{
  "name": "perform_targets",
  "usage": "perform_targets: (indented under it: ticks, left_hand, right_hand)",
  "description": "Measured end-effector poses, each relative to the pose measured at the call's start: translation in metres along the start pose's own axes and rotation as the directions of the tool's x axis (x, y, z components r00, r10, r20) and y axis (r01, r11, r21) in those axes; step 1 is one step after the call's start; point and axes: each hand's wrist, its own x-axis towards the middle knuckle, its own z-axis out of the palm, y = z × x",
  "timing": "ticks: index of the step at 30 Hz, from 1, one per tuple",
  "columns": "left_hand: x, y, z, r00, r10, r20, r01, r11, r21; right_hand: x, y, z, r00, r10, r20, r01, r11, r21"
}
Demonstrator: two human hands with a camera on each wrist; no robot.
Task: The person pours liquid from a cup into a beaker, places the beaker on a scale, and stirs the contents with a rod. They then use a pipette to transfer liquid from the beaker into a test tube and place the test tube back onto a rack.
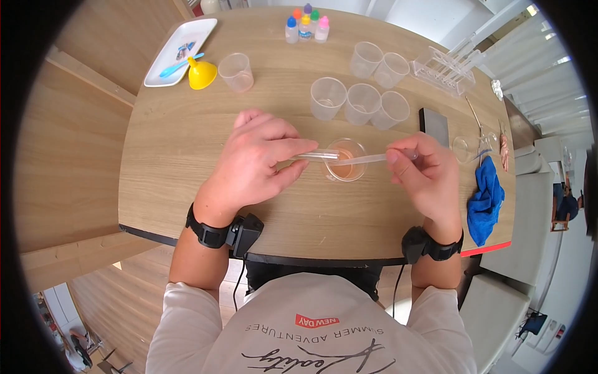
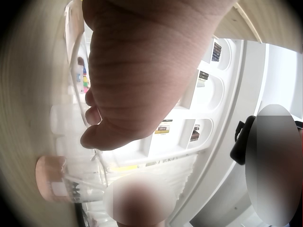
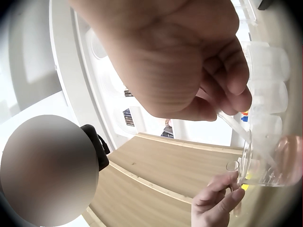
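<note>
My left hand [image 1: 258, 159] [image 2: 142, 66] [image 3: 213, 201] pinches a clear test tube [image 1: 316, 155] [image 3: 233, 165] between thumb and fingers, its mouth by the rim of a clear cup [image 1: 346, 173] [image 2: 51, 178] [image 3: 288, 161]. Pinkish-orange liquid lies in that cup. From the right, my right hand [image 1: 430, 177] [image 3: 180, 61] grips a translucent plastic dropper [image 1: 367, 159] [image 3: 232, 124] by its bulb end, with fingers curled. The dropper slants into the cup in the right wrist view. Whether liquid is inside the dropper I cannot tell.
Several empty-looking cups [image 1: 363, 105] stand beyond the hands, near a clear rack [image 1: 445, 70]. A cup [image 1: 237, 73] with pinkish contents, yellow funnel [image 1: 202, 75] and white tray [image 1: 156, 71] are back left. Small bottles [image 1: 305, 31] stand far back; a blue cloth [image 1: 486, 202] lies right.
</note>
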Motion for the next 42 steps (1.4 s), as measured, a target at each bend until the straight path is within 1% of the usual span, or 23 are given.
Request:
perform_targets:
  ticks: [2, 3, 5, 6, 8, 9, 11, 15, 17, 21, 23, 26, 27, 29, 33, 35, 36, 38, 39, 41, 42]
  left_hand:
    - [0.0, 0.0, 0.0, 1.0, -0.002, 0.001, 0.002, 1.0, 0.001]
    - [0.0, 0.0, 0.0, 1.0, -0.004, 0.002, 0.004, 1.0, 0.002]
    - [0.0, 0.0, 0.001, 1.0, 0.002, -0.006, -0.002, 1.0, 0.008]
    - [0.0, -0.001, 0.001, 1.0, 0.008, -0.013, -0.008, 1.0, 0.014]
    - [0.0, -0.001, 0.001, 1.0, 0.01, -0.015, -0.01, 1.0, 0.012]
    - [0.0, -0.001, 0.002, 1.0, 0.012, -0.018, -0.012, 1.0, 0.009]
    - [0.0, 0.0, 0.001, 1.0, 0.012, -0.017, -0.012, 1.0, 0.009]
    - [0.0, 0.0, 0.0, 1.0, 0.007, -0.016, -0.006, 1.0, 0.012]
    - [0.0, 0.0, 0.001, 1.0, 0.008, -0.019, -0.008, 1.0, 0.012]
    - [0.0, 0.0, 0.001, 1.0, 0.009, -0.021, -0.008, 1.0, 0.007]
    - [0.0, 0.0, 0.001, 1.0, 0.007, -0.019, -0.007, 1.0, 0.008]
    - [0.0, 0.0, 0.0, 1.0, 0.005, -0.009, -0.005, 1.0, 0.009]
    - [-0.001, 0.0, 0.0, 1.0, 0.003, -0.001, -0.003, 1.0, 0.008]
    - [0.0, 0.0, 0.0, 1.0, 0.001, -0.003, -0.001, 1.0, 0.008]
    - [-0.001, 0.001, 0.0, 1.0, -0.003, -0.005, 0.003, 1.0, 0.002]
    - [-0.001, 0.0, 0.0, 1.0, -0.001, -0.006, 0.001, 1.0, 0.001]
    - [-0.001, 0.0, 0.0, 1.0, 0.002, -0.006, -0.002, 1.0, -0.001]
    - [0.0, 0.0, 0.0, 1.0, 0.002, -0.007, -0.002, 1.0, -0.004]
    - [0.0, 0.0, 0.0, 1.0, 0.002, -0.009, -0.002, 1.0, -0.006]
    - [-0.001, 0.0, 0.001, 1.0, 0.004, -0.008, -0.004, 1.0, -0.005]
    - [-0.001, -0.001, 0.001, 1.0, 0.007, -0.009, -0.007, 1.0, -0.003]
  right_hand:
    - [0.001, 0.001, -0.001, 0.993, 0.115, -0.017, -0.108, 0.971, 0.214]
    - [0.003, 0.001, -0.003, 0.993, 0.115, -0.018, -0.108, 0.971, 0.214]
    - [0.007, 0.002, -0.012, 0.982, 0.186, -0.035, -0.168, 0.944, 0.284]
    - [0.009, 0.005, -0.016, 0.982, 0.186, -0.035, -0.168, 0.944, 0.284]
    - [0.014, 0.012, -0.027, 0.979, 0.205, -0.023, -0.185, 0.921, 0.343]
    - [0.014, 0.015, -0.031, 0.979, 0.205, -0.023, -0.184, 0.921, 0.343]
    - [0.015, 0.022, -0.038, 0.978, 0.205, -0.045, -0.161, 0.869, 0.468]
    - [0.015, 0.021, -0.048, 0.982, 0.178, -0.057, -0.12, 0.833, 0.54]
    - [0.014, 0.019, -0.047, 0.989, 0.127, -0.077, -0.062, 0.824, 0.563]
    - [0.012, 0.019, -0.04, 0.992, 0.11, -0.069, -0.055, 0.839, 0.542]
    - [0.012, 0.02, -0.038, 0.992, 0.106, -0.061, -0.069, 0.895, 0.441]
    - [0.01, 0.017, -0.037, 0.992, 0.112, -0.06, -0.076, 0.902, 0.425]
    - [0.009, 0.016, -0.038, 0.992, 0.112, -0.06, -0.076, 0.902, 0.425]
    - [0.007, 0.015, -0.043, 0.992, 0.091, -0.084, -0.035, 0.858, 0.513]
    - [0.003, 0.011, -0.044, 0.993, 0.063, -0.104, 0.001, 0.848, 0.529]
    - [0.0, 0.004, -0.03, 0.992, 0.014, -0.125, 0.025, 0.952, 0.306]
    - [-0.002, 0.002, -0.023, 0.992, 0.016, -0.125, 0.024, 0.952, 0.306]
    - [-0.003, 0.001, -0.011, 0.994, -0.077, -0.082, 0.086, 0.99, 0.116]
    - [-0.003, 0.0, -0.008, 0.994, -0.075, -0.082, 0.085, 0.99, 0.116]
    - [-0.002, -0.001, -0.002, 0.998, -0.062, 0.006, 0.061, 0.998, 0.032]
    - [-0.002, -0.001, 0.0, 0.998, -0.06, 0.005, 0.06, 0.998, 0.032]
